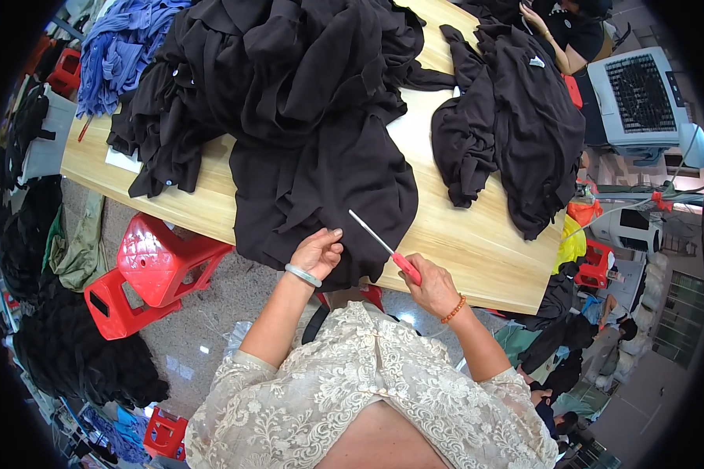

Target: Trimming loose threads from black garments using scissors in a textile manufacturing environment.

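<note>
My right hand (432, 288) is wrapped round the red handle of a screwdriver-like tool (373, 234), whose slim metal shaft points up and left over the black cloth. Close by, my left hand (318, 253) has its fingers curled in and the thumb against the forefinger; anything between them is too small to make out. Beneath both the left hand and the tool's tip, a black garment (328, 187) spreads over the table's near edge. It runs up into a large heap of black garments (281, 62).
On the wooden table (477, 258), another black garment (516, 133) lies to the right, and blue clothes (125, 47) are piled at the far left. Red stools (152, 258) stand at the left front edge. A person (571, 39) sits at the far right. Dark fabric (78, 344) covers the floor at left.
</note>
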`<state>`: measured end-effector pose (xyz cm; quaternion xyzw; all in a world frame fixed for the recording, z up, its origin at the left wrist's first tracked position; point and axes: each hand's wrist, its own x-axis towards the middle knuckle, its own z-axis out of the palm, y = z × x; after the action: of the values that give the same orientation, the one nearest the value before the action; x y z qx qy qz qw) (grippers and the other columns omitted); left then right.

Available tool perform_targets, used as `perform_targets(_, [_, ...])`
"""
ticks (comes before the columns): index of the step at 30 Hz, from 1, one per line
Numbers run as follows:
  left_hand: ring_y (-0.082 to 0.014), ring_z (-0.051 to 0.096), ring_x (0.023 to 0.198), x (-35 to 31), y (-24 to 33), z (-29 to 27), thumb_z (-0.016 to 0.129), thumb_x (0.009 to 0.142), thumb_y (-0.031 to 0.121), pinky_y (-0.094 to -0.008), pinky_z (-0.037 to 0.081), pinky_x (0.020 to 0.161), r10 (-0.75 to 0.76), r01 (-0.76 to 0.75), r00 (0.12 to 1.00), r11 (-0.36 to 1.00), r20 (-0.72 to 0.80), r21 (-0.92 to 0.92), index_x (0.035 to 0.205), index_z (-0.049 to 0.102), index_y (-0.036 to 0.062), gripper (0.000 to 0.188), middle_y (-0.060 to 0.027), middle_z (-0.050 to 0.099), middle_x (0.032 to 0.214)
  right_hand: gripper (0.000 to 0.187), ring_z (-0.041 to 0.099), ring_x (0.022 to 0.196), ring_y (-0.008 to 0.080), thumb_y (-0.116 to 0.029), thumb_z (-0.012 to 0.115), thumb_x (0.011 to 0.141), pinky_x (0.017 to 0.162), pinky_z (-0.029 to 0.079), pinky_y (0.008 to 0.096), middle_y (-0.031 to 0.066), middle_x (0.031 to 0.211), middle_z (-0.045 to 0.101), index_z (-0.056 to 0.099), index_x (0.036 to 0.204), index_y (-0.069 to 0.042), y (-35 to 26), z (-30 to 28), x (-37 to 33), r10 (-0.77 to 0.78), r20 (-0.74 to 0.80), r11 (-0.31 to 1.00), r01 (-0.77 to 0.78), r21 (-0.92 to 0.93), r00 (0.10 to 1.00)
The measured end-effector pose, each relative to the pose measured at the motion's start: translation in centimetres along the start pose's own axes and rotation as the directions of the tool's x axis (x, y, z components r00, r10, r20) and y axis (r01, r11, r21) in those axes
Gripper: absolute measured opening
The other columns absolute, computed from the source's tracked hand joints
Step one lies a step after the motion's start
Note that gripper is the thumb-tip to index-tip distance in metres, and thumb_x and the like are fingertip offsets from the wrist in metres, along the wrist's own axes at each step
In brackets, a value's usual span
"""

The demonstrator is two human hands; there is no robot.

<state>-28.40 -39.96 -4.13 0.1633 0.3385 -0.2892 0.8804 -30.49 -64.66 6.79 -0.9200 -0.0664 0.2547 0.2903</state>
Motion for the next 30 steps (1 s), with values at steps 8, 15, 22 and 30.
perform_targets(8, [-0.0142,0.066,0.067,-0.7,-2.7,0.5,0.065,0.084,0.0,-0.0239,0.055,0.063,0.518,-0.419,0.852,0.762,-0.077,0.495,0.084,0.063,-0.0031,0.003,-0.0097,0.067,0.08,0.022,0.062,0.078,0.036,-0.019,0.062,0.084,0.069,0.048,0.0438,0.0184,0.081,0.063,0.056,0.1,-0.006,0.6,-0.6,-2.1,-0.005,0.173,0.989,0.03,-0.147,0.985])
perform_targets(15, [-0.0161,0.067,0.069,-0.7,-2.6,0.6,0.062,0.084,-0.003,-0.0242,0.056,0.066,0.526,-0.422,0.849,0.719,-0.037,0.552,0.083,0.063,-0.0069,0.004,-0.0125,0.067,0.079,0.024,0.062,0.068,0.0386,-0.028,0.06,0.086,0.064,0.047,0.0463,0.0186,0.069,0.062,0.055,0.097,-0.007,-1.1,-1.0,-2.2,-0.018,0.184,0.979,0.055,-0.197,0.983])
perform_targets(22, [-0.0156,0.066,0.067,-0.7,-2.4,0.6,0.058,0.084,-0.006,-0.0253,0.055,0.067,0.49,-0.406,0.872,0.726,-0.005,0.555,0.084,0.063,-0.0067,0.005,-0.0125,0.068,0.08,0.023,0.062,0.068,0.0389,-0.028,0.06,0.086,0.063,0.047,0.0473,0.0196,0.069,0.062,0.056,0.097,-0.008,-1.3,-2.1,-2.0,-0.028,0.229,0.976,0.076,-0.204,0.973])
perform_targets(30, [-0.0059,0.054,0.057,0.0,-2.1,1.6,0.069,0.084,0.013,-0.02,0.044,0.052,0.033,-0.024,0.999,0.808,-0.004,0.589,0.076,0.061,0.0085,0.012,0.0003,0.062,0.071,0.026,0.062,0.074,0.0406,-0.032,0.06,0.087,0.067,0.048,0.0483,0.02,0.076,0.064,0.057,0.1,-0.009,2.3,-3.1,-1.5,0.117,-0.052,0.991,-0.12,-0.062,0.992])
